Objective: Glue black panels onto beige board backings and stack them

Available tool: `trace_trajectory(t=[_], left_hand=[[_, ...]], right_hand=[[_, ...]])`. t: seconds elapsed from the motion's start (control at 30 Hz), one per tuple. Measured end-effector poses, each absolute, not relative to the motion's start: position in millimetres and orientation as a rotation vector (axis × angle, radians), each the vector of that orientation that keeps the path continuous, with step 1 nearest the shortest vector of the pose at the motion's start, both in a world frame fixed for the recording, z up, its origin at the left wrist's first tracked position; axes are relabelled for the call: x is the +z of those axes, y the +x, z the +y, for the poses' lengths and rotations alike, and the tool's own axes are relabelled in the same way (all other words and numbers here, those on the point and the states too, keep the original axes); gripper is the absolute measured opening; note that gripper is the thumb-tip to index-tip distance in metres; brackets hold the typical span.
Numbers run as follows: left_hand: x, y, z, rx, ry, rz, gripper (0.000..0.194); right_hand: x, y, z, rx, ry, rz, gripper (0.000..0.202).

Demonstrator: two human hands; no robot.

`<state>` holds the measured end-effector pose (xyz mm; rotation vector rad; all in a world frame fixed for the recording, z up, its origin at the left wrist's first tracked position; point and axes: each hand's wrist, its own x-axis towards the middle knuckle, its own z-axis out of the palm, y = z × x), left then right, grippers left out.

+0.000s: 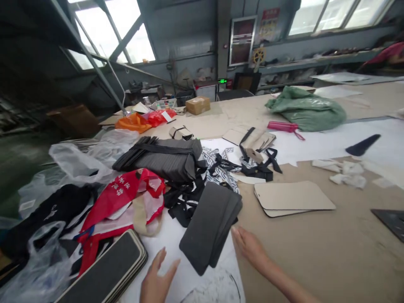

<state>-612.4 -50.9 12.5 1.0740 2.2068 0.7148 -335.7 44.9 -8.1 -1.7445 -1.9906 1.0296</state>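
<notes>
A fanned stack of dark grey rounded panels (206, 223) lies on white paper between my hands. My left hand (156, 275) is open at the lower edge, thumb and fingers spread, apart from the panels. On the other side, my right hand (251, 248) has its fingers stretched toward the panels' right edge; whether they touch it I cannot tell. Left of my left hand is a pile of long rounded boards (105, 269) with a dark top and pale edges. Behind the panels sits a strapped bundle of dark panels (160, 158), with black straps (183, 206) heaped in front of it.
Beige boards (293, 198) lie to the right. A red printed bag (116, 202) and clear plastic bags (78, 162) crowd the left. Farther back are a green sack (307, 107), a pink pouch (284, 126) and a cardboard box (198, 105). A person's red sleeve (383, 57) shows far right.
</notes>
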Motion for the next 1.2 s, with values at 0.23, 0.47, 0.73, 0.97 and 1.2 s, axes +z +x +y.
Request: trace_trajectory(t=[0.23,0.47,0.73,0.97,1.2], left_hand=[[6.1,-495.6,48.2,-0.109,1.66,2.274,0.113],[-2.6,-485.7,35.2,-0.411,1.758,2.352,0.1],[1.0,-485.2,30.8,-0.473,1.724,2.275,0.103],[-4.5,-487.4,30.4,-0.445,1.713,2.256,0.105],[-10.6,-486.4,27.4,-0.343,1.738,2.32,0.101]], right_hand=[[-24.2,-254.8,53.4,1.0,-1.828,-1.915,0.034],[-26.4,-267.0,130.0,1.016,-1.801,-1.838,0.026],[-21.8,-294.0,183.6,1.108,-1.708,-1.979,0.04],[2.2,-311.9,169.0,0.871,-1.818,-2.081,0.033],[13.0,-314.4,157.6,1.162,-1.884,-1.683,0.044]])
